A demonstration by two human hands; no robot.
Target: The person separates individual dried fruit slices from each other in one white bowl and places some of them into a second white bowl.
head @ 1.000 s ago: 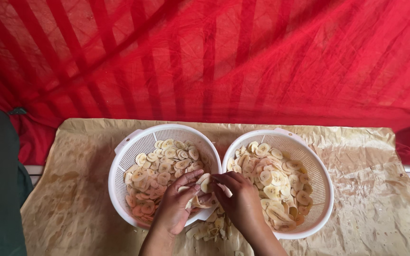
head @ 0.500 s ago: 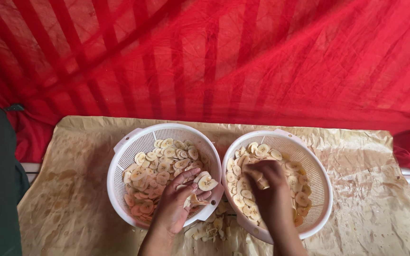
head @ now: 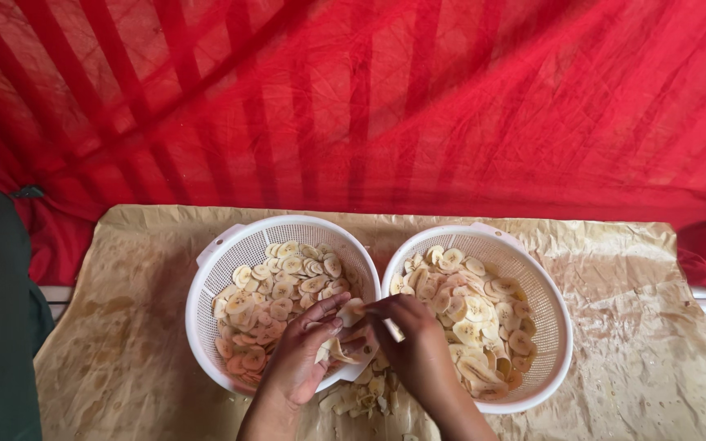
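Hands meet over the basket rims, low centre of the frame.
Left hand [head: 300,359] and right hand [head: 414,347] pinch one banana slice [head: 351,312] together; gentle fingertip pressure should spare it.

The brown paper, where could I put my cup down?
The brown paper is bare left of the left basket and right of the right basket. Between the baskets it is crowded: both hands meet there over loose banana slices.

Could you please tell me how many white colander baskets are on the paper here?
2. The left basket sits under the left hand; the right basket sits beside it, their rims touching, by the right hand. None seems hidden.
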